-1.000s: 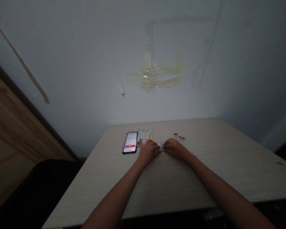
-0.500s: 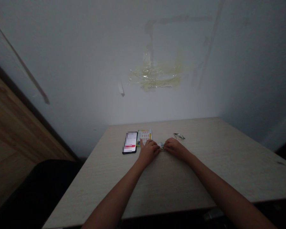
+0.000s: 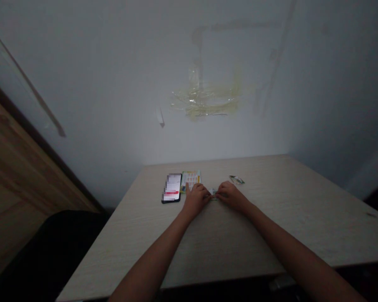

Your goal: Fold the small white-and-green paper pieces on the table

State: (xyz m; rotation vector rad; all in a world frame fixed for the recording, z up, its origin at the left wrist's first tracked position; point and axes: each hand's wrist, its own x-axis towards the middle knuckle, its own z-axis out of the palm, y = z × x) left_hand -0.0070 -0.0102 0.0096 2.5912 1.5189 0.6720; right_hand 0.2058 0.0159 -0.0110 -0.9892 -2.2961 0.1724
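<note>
Fingers of the left hand and right hand pinch opposite ends of the small printed piece, located between the desk's near and far edges. Hold both ends level; apply even pressure; keep the middle unobstructed.

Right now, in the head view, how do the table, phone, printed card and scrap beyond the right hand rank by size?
1. Table
2. Phone and printed card: too alike to rank; the left hand partly covers the card
3. Scrap
</note>
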